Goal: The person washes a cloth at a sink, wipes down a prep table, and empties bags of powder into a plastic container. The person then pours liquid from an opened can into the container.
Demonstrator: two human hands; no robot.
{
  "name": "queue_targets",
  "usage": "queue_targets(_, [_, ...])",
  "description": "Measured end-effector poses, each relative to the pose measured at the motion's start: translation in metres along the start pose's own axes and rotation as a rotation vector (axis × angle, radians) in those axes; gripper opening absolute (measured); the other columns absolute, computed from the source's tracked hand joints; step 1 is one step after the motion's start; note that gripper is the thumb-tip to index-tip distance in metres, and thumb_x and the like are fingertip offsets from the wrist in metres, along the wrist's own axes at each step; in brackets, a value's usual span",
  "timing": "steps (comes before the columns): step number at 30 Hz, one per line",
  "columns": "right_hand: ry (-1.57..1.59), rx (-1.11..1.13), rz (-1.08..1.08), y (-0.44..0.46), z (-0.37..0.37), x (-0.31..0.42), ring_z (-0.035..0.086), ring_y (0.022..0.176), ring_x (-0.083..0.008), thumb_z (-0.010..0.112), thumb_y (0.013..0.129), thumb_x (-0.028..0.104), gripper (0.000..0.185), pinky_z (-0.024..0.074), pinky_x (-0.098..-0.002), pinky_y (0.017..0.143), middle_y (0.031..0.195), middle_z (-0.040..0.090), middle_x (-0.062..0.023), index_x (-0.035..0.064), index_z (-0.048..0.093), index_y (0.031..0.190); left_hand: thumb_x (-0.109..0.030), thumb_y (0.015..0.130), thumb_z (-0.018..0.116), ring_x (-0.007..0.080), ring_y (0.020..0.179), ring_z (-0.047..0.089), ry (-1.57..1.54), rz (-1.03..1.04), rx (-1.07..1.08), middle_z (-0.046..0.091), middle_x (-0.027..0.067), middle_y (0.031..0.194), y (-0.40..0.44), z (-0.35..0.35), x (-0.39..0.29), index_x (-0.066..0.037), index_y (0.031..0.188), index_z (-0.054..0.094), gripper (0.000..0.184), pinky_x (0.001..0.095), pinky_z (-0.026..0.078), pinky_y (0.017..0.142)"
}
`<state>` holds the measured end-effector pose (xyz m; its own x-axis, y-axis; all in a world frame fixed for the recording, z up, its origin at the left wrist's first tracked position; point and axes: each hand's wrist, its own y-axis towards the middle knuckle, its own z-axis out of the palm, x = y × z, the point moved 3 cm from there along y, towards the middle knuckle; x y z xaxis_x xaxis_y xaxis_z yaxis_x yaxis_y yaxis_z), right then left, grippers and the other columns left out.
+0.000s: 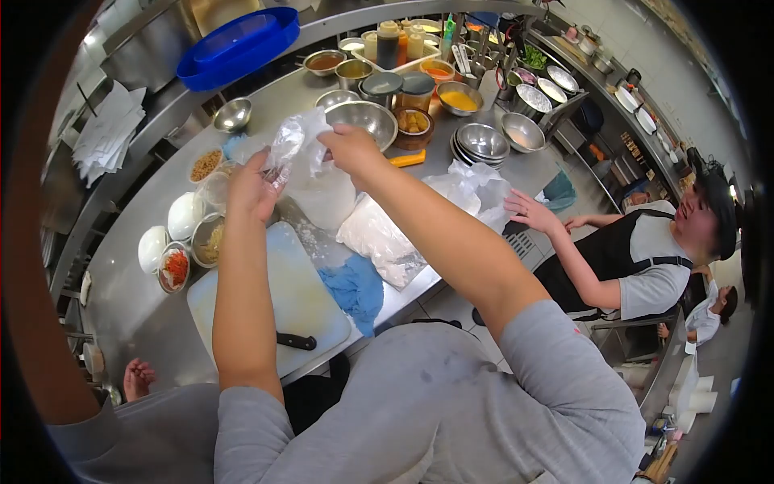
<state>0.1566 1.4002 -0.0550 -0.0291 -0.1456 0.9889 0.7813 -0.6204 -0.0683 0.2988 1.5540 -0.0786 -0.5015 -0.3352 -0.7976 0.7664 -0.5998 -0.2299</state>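
Note:
Between my hands hangs a clear plastic bag (316, 190) with pale contents low in it. The bag's crumpled rim is gripped on one side by my left hand (254, 190), whose fingers are closed. On the other side my right hand (353, 150) pinches the plastic in front of a steel bowl (372, 121). A second bag, full of white powder (377, 235), lies beside it under my right forearm. White powder is scattered on the steel counter near the white cutting board (242, 292). A black-handled knife (297, 341) rests on the board, next to a blue cloth (355, 292).
Containers of shredded food (174, 268) and white bowls (186, 214) stand at the left. Sauce bottles (389, 44), sauce bowls (460, 98) and stacked steel bowls (482, 142) line the back. A co-worker (601, 254) at the right reaches a hand toward the plastic. Another person's hand (139, 379) shows at lower left.

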Motion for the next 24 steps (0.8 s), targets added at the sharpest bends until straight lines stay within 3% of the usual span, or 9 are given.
queue_targets(2, [0.076,0.005,0.021,-0.005,0.007,0.003,0.064,0.076,-0.0178,0.067,0.092,0.02,0.024,0.054,-0.0344,0.069,0.089,0.069,-0.0072,-0.0003,0.069,0.105,-0.01,0.102,0.059,0.0286,0.105,0.069,0.026,0.049,-0.02,0.069,0.0154,0.12,-0.012,0.005,0.007,0.005,0.13,0.057,0.031,0.0392,0.059,0.085])
queue_targets(4, [0.139,0.039,0.151,-0.009,0.01,-0.002,0.064,0.09,-0.0236,0.067,0.091,0.029,0.037,0.0562,-0.043,0.077,0.105,0.066,-0.0107,0.0037,0.062,0.119,-0.008,0.101,0.06,0.0286,0.106,0.07,0.055,0.084,-0.013,0.068,0.0155,0.123,-0.022,0.011,0.017,0.003,0.132,0.056,0.032,0.0395,0.059,0.084])
queue_targets(6, [0.164,0.147,0.155,-0.01,0.012,-0.011,0.06,0.099,-0.0292,0.067,0.09,0.039,0.051,0.0553,-0.0536,0.083,0.117,0.059,-0.0141,0.0069,0.056,0.129,-0.003,0.099,0.06,0.0277,0.11,0.069,0.054,0.268,-0.011,0.065,0.015,0.13,-0.035,0.015,0.025,-0.001,0.14,0.051,0.041,0.0392,0.058,0.086])
queue_targets(8, [0.261,0.216,0.192,-0.019,0.016,-0.015,0.047,0.133,-0.0326,0.069,0.09,0.038,0.066,0.052,-0.0653,0.089,0.147,0.047,-0.0132,0.0099,0.046,0.146,-0.002,0.099,0.06,0.0273,0.112,0.068,0.092,0.259,0.012,0.063,0.0146,0.133,-0.039,0.013,0.033,-0.003,0.144,0.048,0.046,0.039,0.058,0.086])
queue_targets(11, [0.255,0.156,0.203,-0.04,0.017,-0.016,0.051,0.133,-0.0329,0.073,0.089,0.035,0.07,0.0526,-0.0575,0.094,0.147,0.051,-0.0158,0.0063,0.046,0.147,0.0,0.098,0.06,0.0263,0.116,0.066,0.197,0.27,-0.008,0.061,0.0133,0.138,-0.056,0.027,0.038,-0.005,0.148,0.045,0.052,0.0389,0.057,0.089])
queue_targets(13, [-0.018,-0.023,-0.133,-0.037,0.013,-0.029,0.059,0.125,-0.0308,0.077,0.087,0.027,0.066,0.0524,-0.0453,0.096,0.137,0.061,-0.0181,0.0016,0.05,0.142,0.0,0.098,0.06,0.0258,0.119,0.065,0.279,0.273,-0.038,0.06,0.0125,0.14,-0.064,0.035,0.042,-0.005,0.149,0.044,0.054,0.0391,0.057,0.091])
queue_targets(14, [0.007,-0.069,-0.199,-0.036,0.011,-0.023,0.067,0.112,-0.0284,0.077,0.086,0.015,0.056,0.0517,-0.0365,0.096,0.122,0.069,-0.0183,-0.0026,0.054,0.135,0.002,0.098,0.061,0.0254,0.123,0.063,0.277,0.32,-0.02,0.059,0.0118,0.142,-0.067,0.038,0.044,-0.006,0.149,0.043,0.055,0.0398,0.055,0.094])
queue_targets(19, [0.023,-0.049,-0.279,-0.043,-0.001,-0.008,0.068,0.105,-0.026,0.071,0.088,0.01,0.04,0.0529,-0.0366,0.093,0.114,0.071,-0.0161,-0.0025,0.06,0.124,0.002,0.098,0.064,0.0251,0.126,0.061,0.281,0.397,-0.025,0.056,0.0122,0.145,-0.079,0.04,0.055,-0.004,0.15,0.041,0.057,0.0411,0.054,0.098])
queue_targets(24, [0.121,-0.052,-0.428,-0.034,-0.011,0.017,0.066,0.103,-0.0155,0.068,0.089,0.005,0.039,0.0537,-0.0312,0.09,0.115,0.071,-0.0086,-0.0002,0.06,0.126,-0.02,0.106,0.061,0.02,0.109,0.063,0.071,0.376,0.069,0.059,0.009,0.132,-0.092,0.043,0.059,-0.005,0.149,0.04,0.051,0.0378,0.054,0.094])
